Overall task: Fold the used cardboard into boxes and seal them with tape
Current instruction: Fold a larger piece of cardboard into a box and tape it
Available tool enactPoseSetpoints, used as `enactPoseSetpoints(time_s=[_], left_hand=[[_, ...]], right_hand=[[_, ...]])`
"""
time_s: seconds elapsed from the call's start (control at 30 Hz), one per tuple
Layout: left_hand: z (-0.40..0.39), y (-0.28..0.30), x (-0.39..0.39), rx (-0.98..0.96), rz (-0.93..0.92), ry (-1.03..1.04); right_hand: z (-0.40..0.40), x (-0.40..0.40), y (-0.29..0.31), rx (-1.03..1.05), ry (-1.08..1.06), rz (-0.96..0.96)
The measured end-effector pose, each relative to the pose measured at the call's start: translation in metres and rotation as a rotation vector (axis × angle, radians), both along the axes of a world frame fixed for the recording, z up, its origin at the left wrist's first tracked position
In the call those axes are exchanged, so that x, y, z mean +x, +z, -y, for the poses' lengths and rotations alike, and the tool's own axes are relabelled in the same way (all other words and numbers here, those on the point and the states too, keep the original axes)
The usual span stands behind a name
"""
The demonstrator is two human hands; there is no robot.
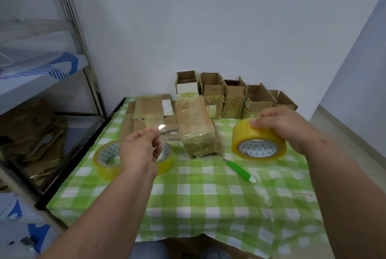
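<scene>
Your right hand [286, 127] grips the raised yellow tape roll [258, 139]; your left hand [140, 148] pinches what looks like its clear free end. The tape-wrapped brown cardboard box [196, 127] lies between them; slack tape could fold and stick to itself.

A: The tape roll [258, 140]?
B: Glossy yellowish film on a printed paper core. The box [196, 126] left of it is brown cardboard under shiny, wrinkled tape.
A: And beneath?
B: Green-checked cloth [208, 200], creased and matt. The knife [240, 170] handle looks like smooth plastic.
</scene>
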State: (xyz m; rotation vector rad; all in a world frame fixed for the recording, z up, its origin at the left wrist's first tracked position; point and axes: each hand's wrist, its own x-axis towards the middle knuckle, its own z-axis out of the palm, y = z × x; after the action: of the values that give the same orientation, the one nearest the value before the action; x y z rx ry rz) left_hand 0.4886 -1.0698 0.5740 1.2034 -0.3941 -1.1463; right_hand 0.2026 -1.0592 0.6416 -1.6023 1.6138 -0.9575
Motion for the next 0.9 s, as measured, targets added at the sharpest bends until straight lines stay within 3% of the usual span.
enactPoseSetpoints(time_s=[0.3, 0.77, 0.9], left_hand=[[0.008, -0.018, -0.008, 0.055, 0.055, 0.093], [0.008, -0.028, -0.024, 0.025, 0.113, 0.081], [0.013, -0.033, -0.023, 0.043, 0.235, 0.033]], right_hand=[[0.030, 0.014, 0.017, -0.003, -0.048, -0.264], [0.052, 0.009, 0.007, 0.053, -0.078, -0.418], [0.060, 0.006, -0.006, 0.100, -0.081, -0.513]])
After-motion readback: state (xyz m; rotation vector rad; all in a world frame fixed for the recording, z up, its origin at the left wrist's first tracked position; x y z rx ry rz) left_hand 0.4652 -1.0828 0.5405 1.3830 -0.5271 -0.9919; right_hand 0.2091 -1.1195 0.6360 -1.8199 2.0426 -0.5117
